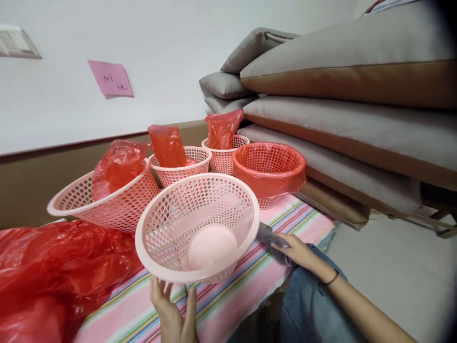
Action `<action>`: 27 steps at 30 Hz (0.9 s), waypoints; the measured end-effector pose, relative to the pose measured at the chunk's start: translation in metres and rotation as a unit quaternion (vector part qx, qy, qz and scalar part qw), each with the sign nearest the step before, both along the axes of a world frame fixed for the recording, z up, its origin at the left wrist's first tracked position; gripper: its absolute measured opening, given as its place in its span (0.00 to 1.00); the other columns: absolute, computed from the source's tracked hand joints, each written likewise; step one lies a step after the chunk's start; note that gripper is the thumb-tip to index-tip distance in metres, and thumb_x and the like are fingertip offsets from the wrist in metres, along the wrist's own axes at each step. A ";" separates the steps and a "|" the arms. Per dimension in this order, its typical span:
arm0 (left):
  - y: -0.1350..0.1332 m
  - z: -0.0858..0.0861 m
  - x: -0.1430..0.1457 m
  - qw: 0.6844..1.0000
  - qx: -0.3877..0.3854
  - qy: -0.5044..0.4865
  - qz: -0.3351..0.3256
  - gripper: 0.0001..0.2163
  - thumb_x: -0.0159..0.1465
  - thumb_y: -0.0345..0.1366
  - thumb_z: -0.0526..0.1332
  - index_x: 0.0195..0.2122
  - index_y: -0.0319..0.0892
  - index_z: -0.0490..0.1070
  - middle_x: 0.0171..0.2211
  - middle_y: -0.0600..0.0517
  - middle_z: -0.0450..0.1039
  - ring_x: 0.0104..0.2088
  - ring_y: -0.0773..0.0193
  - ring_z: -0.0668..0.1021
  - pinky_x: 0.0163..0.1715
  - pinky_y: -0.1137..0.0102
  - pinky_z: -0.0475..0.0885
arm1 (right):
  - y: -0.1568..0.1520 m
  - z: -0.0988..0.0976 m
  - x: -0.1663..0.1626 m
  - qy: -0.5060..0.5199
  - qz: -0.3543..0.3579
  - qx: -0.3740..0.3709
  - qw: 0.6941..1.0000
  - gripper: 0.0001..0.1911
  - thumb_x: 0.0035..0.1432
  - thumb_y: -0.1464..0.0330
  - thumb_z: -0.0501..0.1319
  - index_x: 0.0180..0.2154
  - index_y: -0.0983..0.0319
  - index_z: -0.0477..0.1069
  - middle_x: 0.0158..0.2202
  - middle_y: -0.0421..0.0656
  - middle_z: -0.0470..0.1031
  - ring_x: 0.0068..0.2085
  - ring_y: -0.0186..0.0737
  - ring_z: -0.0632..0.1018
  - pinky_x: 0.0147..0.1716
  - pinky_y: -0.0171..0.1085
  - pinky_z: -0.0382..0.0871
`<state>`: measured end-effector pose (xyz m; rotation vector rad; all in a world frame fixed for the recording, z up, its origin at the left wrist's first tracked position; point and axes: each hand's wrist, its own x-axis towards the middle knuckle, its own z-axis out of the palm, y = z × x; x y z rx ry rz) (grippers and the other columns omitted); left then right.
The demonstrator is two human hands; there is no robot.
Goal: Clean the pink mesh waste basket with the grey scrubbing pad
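Note:
My left hand (173,309) grips the near rim of a pale pink perforated basket (200,224), which is tilted toward me and has nothing in it. My right hand (298,250) rests on the striped cloth (228,295), fingers closed over a small grey cloth (269,238) just right of the basket. Behind stand more pink baskets: one (107,200) tilted with a red plastic bag inside, two upright ones (182,166) (224,155) with red bags sticking out, and one (269,169) fully lined in red plastic.
A heap of red plastic bags (53,271) lies at the left on the striped cloth. Grey and tan cushions (350,95) are stacked at the right. A pink note (110,78) hangs on the white wall. My jeans-clad knee (314,305) is below.

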<state>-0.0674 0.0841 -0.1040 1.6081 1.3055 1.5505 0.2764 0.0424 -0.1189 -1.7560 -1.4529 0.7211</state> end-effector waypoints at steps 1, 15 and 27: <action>-0.002 -0.002 0.008 0.995 -0.067 -0.068 -0.002 0.38 0.62 0.44 0.63 0.69 0.44 0.45 0.69 0.37 0.49 0.67 0.43 0.60 0.64 0.50 0.62 | -0.007 0.008 0.001 0.085 -0.033 0.014 0.996 0.23 0.62 0.55 0.58 0.53 0.61 0.74 0.55 0.47 0.77 0.54 0.50 0.77 0.58 0.49 0.68; -0.071 0.004 0.043 0.756 -0.506 -0.245 -0.336 0.26 0.51 0.53 0.71 0.46 0.42 0.78 0.52 0.42 0.77 0.58 0.47 0.74 0.62 0.55 0.64 | -0.121 0.018 -0.082 0.620 -0.058 -0.140 0.769 0.22 0.37 0.53 0.76 0.32 0.61 0.80 0.38 0.47 0.83 0.48 0.53 0.81 0.61 0.51 0.63; -0.135 0.005 0.062 0.960 -0.242 -0.122 -0.068 0.16 0.51 0.47 0.70 0.33 0.39 0.76 0.33 0.47 0.79 0.38 0.52 0.79 0.42 0.64 0.72 | -0.165 0.015 -0.134 0.599 -0.052 -0.101 0.793 0.40 0.31 0.60 0.79 0.51 0.59 0.75 0.50 0.47 0.79 0.56 0.56 0.76 0.59 0.50 0.66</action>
